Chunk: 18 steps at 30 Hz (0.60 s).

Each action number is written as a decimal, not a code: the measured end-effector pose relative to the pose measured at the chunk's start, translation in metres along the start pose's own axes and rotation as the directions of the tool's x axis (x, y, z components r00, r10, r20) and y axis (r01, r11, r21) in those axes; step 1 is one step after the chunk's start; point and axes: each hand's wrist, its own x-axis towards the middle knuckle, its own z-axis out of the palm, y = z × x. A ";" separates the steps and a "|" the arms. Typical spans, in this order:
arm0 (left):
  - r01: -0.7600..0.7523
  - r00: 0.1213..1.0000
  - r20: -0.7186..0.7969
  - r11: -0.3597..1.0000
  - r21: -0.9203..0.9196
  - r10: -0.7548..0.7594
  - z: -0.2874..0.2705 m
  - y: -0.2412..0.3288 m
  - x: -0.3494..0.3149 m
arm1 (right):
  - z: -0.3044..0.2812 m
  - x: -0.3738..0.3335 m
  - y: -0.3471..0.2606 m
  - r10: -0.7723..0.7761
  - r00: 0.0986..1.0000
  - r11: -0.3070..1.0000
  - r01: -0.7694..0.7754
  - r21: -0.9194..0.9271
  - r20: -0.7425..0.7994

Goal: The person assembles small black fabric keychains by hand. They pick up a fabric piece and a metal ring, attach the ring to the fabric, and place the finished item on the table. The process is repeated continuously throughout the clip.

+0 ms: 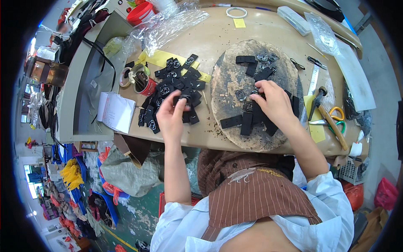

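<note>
Over the right edge of a heap of black strap pieces with metal buckles (pixel 166 90), my left hand (pixel 170 117) is closed, thumb and fingers pinching a black strap piece (pixel 184 100). My right hand (pixel 275 103) is over a worn round wooden block (pixel 226 63), its thumb and forefinger together at a small shiny metal buckle (pixel 254 92). Beside those fingertips lies another loose buckle (pixel 240 95). Black straps (pixel 247 123) lie on the block under and in front of the right hand, partly hidden by it. More loose buckles (pixel 265 63) and a bent strap (pixel 247 62) lie farther back.
A hammer (pixel 329 117), orange-handled scissors (pixel 336 112) and green-handled scissors (pixel 339 128) lie right of the block. At left are a red can of tools (pixel 145 85), a tape roll (pixel 125 77) and a notepad (pixel 117 111). Plastic wrap (pixel 168 25) covers the back left.
</note>
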 end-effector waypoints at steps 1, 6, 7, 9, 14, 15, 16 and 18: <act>-0.085 0.985 -0.110 0.936 0.342 0.130 -0.003 -0.004 0.008 | 0.002 0.007 0.000 0.025 0.997 1.000 -0.024 -0.021 0.067; -0.148 0.960 -0.139 0.865 0.480 0.242 0.006 0.000 -0.011 | -0.007 0.008 0.003 0.082 0.989 0.919 -0.122 0.375 0.121; -0.109 0.990 -0.056 0.965 0.239 0.126 0.020 0.011 -0.025 | -0.012 0.005 0.003 0.045 0.995 0.892 -0.079 0.446 0.087; 0.054 0.966 0.259 0.980 -0.190 -0.003 0.046 0.006 -0.050 | -0.022 -0.001 -0.002 0.018 0.996 0.827 -0.065 0.559 0.089; 0.745 0.524 0.820 0.592 -0.309 -0.231 0.081 0.016 -0.067 | -0.046 -0.026 -0.023 -0.481 0.846 0.754 0.266 0.600 0.230; 0.721 0.539 0.815 0.618 -0.314 -0.213 0.081 0.016 -0.066 | -0.047 -0.029 -0.024 -0.480 0.840 0.762 0.256 0.595 0.254; 0.700 0.542 0.817 0.643 -0.312 -0.194 0.082 0.015 -0.067 | -0.048 -0.030 -0.023 -0.482 0.843 0.764 0.271 0.585 0.239; 0.656 0.589 0.786 0.678 -0.330 -0.187 0.082 0.016 -0.070 | -0.046 -0.033 -0.027 -0.485 0.849 0.769 0.299 0.565 0.211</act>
